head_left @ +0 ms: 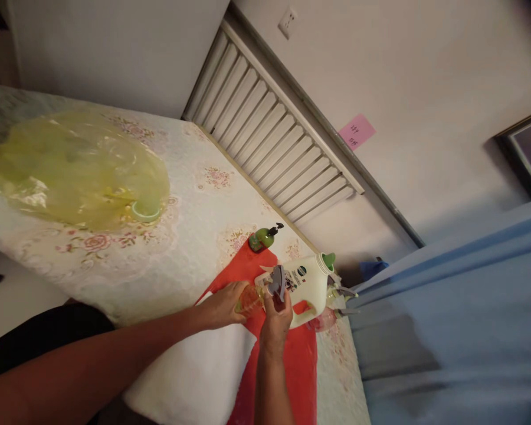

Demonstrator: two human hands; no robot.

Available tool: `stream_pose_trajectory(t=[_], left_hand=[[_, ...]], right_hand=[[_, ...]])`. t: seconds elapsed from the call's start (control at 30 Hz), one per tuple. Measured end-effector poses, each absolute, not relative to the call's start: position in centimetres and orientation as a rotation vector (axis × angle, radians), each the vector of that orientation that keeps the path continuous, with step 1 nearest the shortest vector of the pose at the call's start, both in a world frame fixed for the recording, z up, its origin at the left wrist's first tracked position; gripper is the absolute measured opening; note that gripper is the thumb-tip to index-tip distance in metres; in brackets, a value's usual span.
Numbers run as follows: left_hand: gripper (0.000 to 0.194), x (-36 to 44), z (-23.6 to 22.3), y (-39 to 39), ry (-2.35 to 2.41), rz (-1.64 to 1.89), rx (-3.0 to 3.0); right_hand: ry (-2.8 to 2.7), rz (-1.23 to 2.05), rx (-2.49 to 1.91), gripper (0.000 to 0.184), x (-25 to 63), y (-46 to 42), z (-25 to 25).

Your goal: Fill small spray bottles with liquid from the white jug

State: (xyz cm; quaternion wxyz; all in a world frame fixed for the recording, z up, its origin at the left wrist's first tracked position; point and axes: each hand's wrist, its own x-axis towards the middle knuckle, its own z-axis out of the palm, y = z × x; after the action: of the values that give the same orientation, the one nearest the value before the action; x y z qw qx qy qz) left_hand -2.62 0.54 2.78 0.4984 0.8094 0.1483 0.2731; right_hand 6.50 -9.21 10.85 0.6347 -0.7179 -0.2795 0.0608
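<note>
My left hand point(225, 304) is wrapped round the clear body of a spray bottle point(250, 299) that looks yellow-orange. At its top, my right hand point(276, 319) grips the grey trigger head point(278, 283). Whether the head is screwed on tight I cannot tell. Just behind the hands stands a large white jug point(312, 283) with a green cap and a label. A green pump bottle point(262, 239) with a black pump is further left. Below the hands lie a red cloth point(298, 366) and a white cloth point(199, 378).
A flowered tablecloth point(194, 230) covers the table. On its left sits a large yellow plastic bag point(79, 171). More spray bottles point(327, 319) stand partly hidden behind the jug. A radiator point(274, 124) runs along the wall, and a blue curtain point(460, 307) hangs at the right.
</note>
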Motion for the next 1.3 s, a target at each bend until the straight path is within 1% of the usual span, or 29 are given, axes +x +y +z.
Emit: stream_pose_trajectory(t=[0.1, 0.23, 0.37, 0.57, 0.7, 0.83, 0.97, 1.17, 1.3], left_hand=[[0.07, -2.5, 2.5, 0.6, 0.354, 0.675, 1.958], [0.073, -2.4, 2.5, 0.6, 0.356, 0.672, 1.958], [0.07, -2.5, 2.7, 0.6, 0.35, 0.672, 1.975], [0.065, -2.7, 3.0, 0.6, 0.363, 0.646, 1.967], [0.065, -2.7, 3.2, 0.6, 0.365, 0.64, 1.966], [0.072, -3.0, 3.7, 0.5, 0.392, 0.616, 1.952], [0.077, -3.0, 4.0, 0.5, 0.418, 0.571, 1.937], [0.074, -3.0, 3.9, 0.6, 0.4, 0.579, 1.944], [0.075, -3.1, 3.9, 0.6, 0.411, 0.562, 1.942]], right_hand=[[-0.638, 0.176, -1.637, 0.058, 6.5, -9.2, 10.7], [-0.576, 0.125, -1.745, 0.065, 6.8, -8.9, 10.6], [-0.565, 0.039, -1.808, 0.056, 6.9, -8.8, 10.8], [-0.594, 0.061, -1.672, 0.051, 6.7, -9.1, 11.5], [-0.617, 0.057, -1.646, 0.047, 6.3, -9.5, 12.9], [-0.576, 0.007, -1.637, 0.044, 5.8, -9.8, 15.0], [-0.56, -0.05, -1.524, 0.047, 6.0, -10.0, 16.6], [-0.527, -0.155, -1.483, 0.049, 6.4, -11.4, 17.9], [-0.491, -0.159, -1.428, 0.051, 5.5, -12.5, 18.6]])
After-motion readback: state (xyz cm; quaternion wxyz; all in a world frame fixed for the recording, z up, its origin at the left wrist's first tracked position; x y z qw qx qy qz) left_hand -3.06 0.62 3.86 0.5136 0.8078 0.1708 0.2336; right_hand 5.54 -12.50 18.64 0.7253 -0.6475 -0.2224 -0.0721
